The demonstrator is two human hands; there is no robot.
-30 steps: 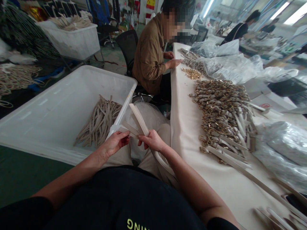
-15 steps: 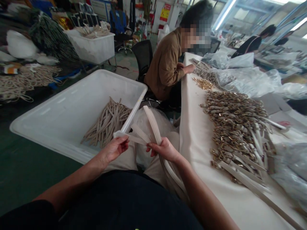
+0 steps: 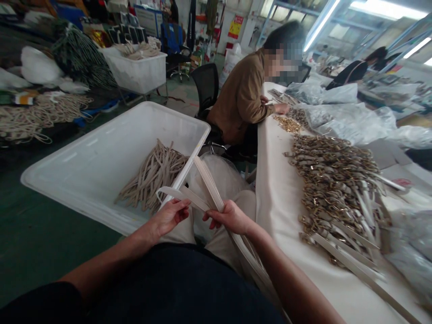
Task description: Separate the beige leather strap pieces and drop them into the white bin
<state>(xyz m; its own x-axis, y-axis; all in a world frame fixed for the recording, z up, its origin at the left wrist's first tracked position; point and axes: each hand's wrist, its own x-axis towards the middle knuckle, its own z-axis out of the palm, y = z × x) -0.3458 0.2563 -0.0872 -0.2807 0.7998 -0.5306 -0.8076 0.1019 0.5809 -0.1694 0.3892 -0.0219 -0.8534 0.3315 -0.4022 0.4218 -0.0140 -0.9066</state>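
Over my lap, my right hand [image 3: 231, 218] is closed around a bundle of long pale beige straps [image 3: 209, 182]. Their upper ends fan out above the thumb, and the lengths hang down past my wrist along my thigh. A thin whitish strip [image 3: 172, 192] runs leftward from the bundle and curls back in a loop at its far end. At the strip's underside, my left hand [image 3: 173, 217] has its thumb and forefinger pinched together. Whether the strip is a strap end or a separate backing cannot be made out.
To the left stands a large white plastic tub [image 3: 81, 148] with cut beige straps [image 3: 153, 175] in it. On the right, a cloth-covered table [image 3: 275, 198] bears a heap of buckled straps [image 3: 334, 180] and small gold fittings [image 3: 286, 123]. A co-worker [image 3: 241, 94] sits beyond.
The pale strip by my left hand now curls into a visible loop, and my left fingers sit slightly closer to the bundle. My right hand keeps its hold. The whole view has shifted slightly.
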